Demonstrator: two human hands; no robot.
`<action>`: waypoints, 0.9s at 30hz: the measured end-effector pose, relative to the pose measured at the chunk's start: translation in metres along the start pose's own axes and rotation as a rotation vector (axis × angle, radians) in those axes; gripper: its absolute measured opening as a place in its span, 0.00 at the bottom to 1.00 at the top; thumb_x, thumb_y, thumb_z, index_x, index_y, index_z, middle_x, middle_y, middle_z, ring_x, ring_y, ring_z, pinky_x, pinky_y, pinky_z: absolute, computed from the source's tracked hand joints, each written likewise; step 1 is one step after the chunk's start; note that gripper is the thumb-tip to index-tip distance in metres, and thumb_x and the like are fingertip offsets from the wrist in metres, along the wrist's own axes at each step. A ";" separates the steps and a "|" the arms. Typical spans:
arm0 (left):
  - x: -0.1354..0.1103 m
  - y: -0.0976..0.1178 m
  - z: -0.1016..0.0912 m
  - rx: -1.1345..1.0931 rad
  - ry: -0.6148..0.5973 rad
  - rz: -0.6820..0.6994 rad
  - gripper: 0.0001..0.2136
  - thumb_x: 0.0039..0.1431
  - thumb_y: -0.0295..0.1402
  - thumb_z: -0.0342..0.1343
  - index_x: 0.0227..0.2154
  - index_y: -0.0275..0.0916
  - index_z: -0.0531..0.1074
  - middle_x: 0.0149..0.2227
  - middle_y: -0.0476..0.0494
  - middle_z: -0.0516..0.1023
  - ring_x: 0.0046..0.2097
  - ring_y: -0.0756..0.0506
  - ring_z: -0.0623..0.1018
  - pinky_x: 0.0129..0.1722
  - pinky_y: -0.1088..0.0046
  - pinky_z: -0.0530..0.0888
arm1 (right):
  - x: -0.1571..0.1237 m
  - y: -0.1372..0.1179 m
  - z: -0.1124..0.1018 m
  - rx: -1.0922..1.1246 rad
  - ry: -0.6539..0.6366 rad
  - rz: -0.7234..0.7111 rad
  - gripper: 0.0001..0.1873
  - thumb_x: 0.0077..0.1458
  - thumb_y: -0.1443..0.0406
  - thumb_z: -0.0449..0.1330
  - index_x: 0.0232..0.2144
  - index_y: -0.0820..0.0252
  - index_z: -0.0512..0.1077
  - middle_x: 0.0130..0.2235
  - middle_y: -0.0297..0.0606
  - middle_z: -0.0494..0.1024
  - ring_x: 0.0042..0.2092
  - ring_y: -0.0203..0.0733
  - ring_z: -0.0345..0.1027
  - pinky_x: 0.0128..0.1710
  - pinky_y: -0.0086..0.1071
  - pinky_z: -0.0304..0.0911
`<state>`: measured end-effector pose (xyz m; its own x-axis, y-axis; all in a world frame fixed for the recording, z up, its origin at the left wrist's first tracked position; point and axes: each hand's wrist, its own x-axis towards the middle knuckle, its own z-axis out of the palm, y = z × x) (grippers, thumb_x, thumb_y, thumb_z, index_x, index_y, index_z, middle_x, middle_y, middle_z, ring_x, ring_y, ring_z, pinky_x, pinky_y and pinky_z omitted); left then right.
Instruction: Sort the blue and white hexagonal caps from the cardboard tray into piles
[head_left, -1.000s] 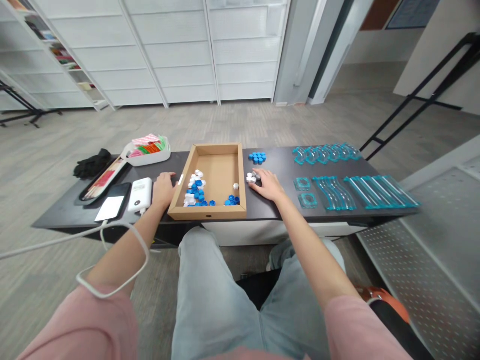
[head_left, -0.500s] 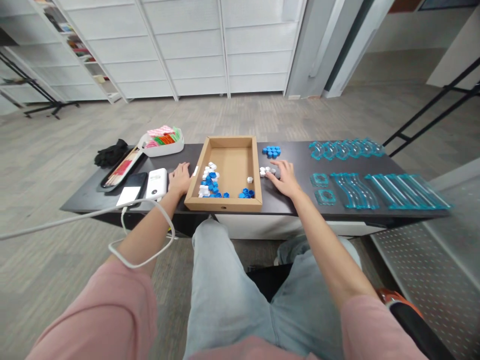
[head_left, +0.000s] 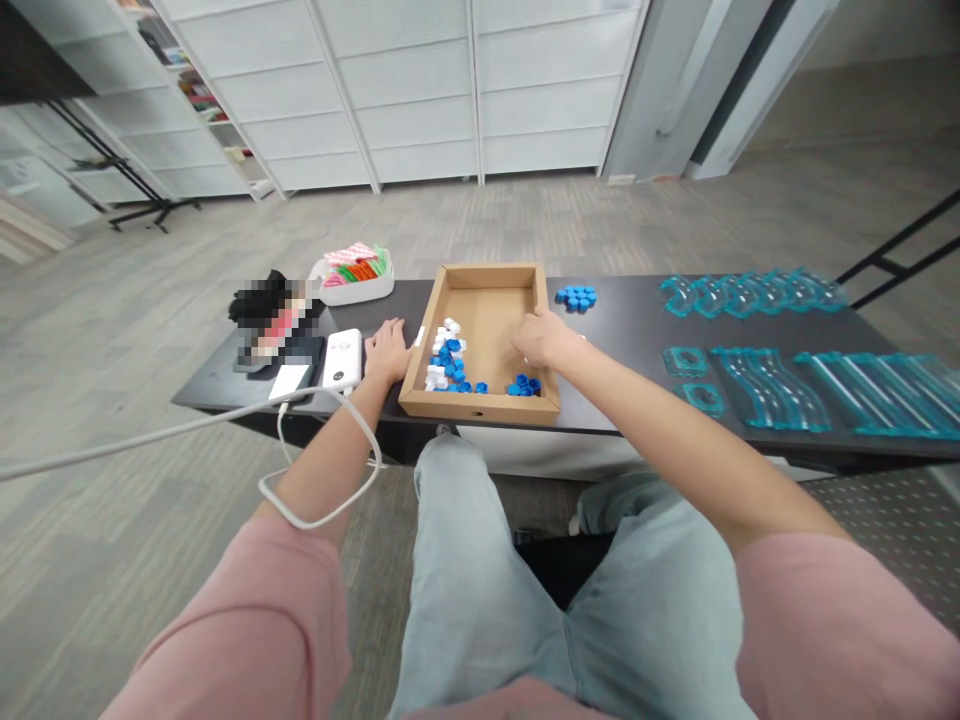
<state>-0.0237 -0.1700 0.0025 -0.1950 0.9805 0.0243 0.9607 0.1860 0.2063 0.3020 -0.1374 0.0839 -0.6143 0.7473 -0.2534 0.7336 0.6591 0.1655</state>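
**Right hand reaches over the box wall; left hand rests beside it**

The right hand (head_left: 544, 340) hangs over the right wall of the open cardboard box (head_left: 487, 310), knuckles up and fingers curled down into the box. The fingertips are hidden, so I cannot tell whether it holds anything. Just below it, in the box's near right corner, lies a small cluster of blue pieces (head_left: 523, 384). A larger heap of blue and white pieces (head_left: 446, 364) sits against the box's left wall.

The left hand (head_left: 388, 350) lies palm down on the dark table (head_left: 622, 330), fingers loosely spread and holding nothing, just outside the box's left wall. A white power bank (head_left: 341, 360) lies just beside it, with a white cable (head_left: 322, 520) looping over the forearm.

Beyond the right hand, a tidy group of blue hexagons (head_left: 576, 297) rests on the table. Rows of teal clear plastic parts (head_left: 757, 380) lie well apart to the right. A white tray (head_left: 352, 288) of coloured items stands at the table's far left.
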 end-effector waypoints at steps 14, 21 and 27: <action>-0.009 0.008 -0.008 0.001 -0.008 0.020 0.31 0.81 0.39 0.51 0.81 0.38 0.61 0.85 0.21 0.61 0.85 0.28 0.61 0.81 0.40 0.61 | -0.055 0.119 0.110 1.007 0.897 0.464 0.16 0.69 0.56 0.64 0.51 0.55 0.85 0.54 0.49 0.89 0.44 0.52 0.79 0.53 0.48 0.78; -0.011 0.012 -0.012 0.019 -0.035 -0.013 0.30 0.82 0.36 0.48 0.81 0.34 0.59 0.86 0.20 0.59 0.85 0.28 0.60 0.82 0.39 0.59 | -0.045 0.118 0.135 0.983 0.674 0.448 0.15 0.65 0.59 0.66 0.48 0.57 0.88 0.53 0.48 0.90 0.45 0.51 0.81 0.60 0.48 0.77; -0.011 0.013 -0.013 0.020 -0.033 -0.019 0.30 0.83 0.36 0.49 0.82 0.31 0.59 0.85 0.20 0.59 0.85 0.28 0.61 0.82 0.40 0.59 | -0.045 0.116 0.131 1.049 0.649 0.453 0.20 0.74 0.57 0.57 0.52 0.57 0.86 0.51 0.47 0.92 0.53 0.56 0.84 0.61 0.47 0.74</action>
<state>-0.0119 -0.1787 0.0172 -0.2066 0.9784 -0.0122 0.9607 0.2052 0.1870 0.4528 -0.1060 -0.0105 -0.0664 0.9816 0.1789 0.6051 0.1821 -0.7750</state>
